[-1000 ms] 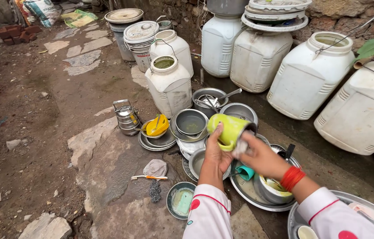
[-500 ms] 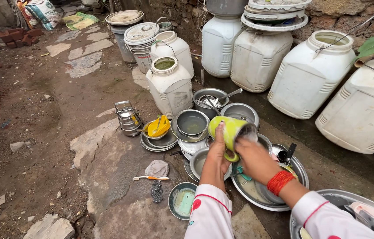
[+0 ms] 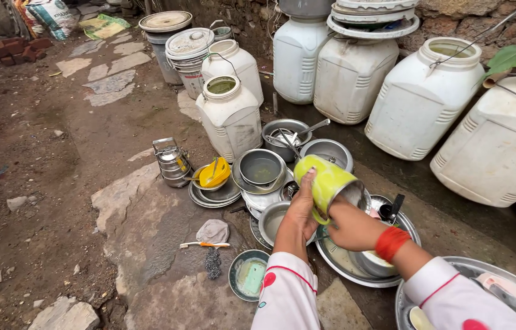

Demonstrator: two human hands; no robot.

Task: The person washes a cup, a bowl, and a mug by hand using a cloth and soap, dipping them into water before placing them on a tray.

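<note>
Soft, even daylight fills the yard; shadows are faint and lie close under the white drums (image 3: 423, 101) and steel bowls (image 3: 262, 167). Dull glints show on the metal, without harsh glare. The wide lens bends the edges, leaning the drums outward. Focus is sharp throughout; the green mug (image 3: 326, 178) shows slight motion blur.

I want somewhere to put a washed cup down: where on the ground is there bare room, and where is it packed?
Bare stone slab lies between the stacked steel tiffin carrier and the grey cloth; the dirt ground further left is open too. It is crowded beneath the left hand and right hand holding the yellow-green mug, where steel plates and bowls overlap, up to the white plastic drums.
</note>
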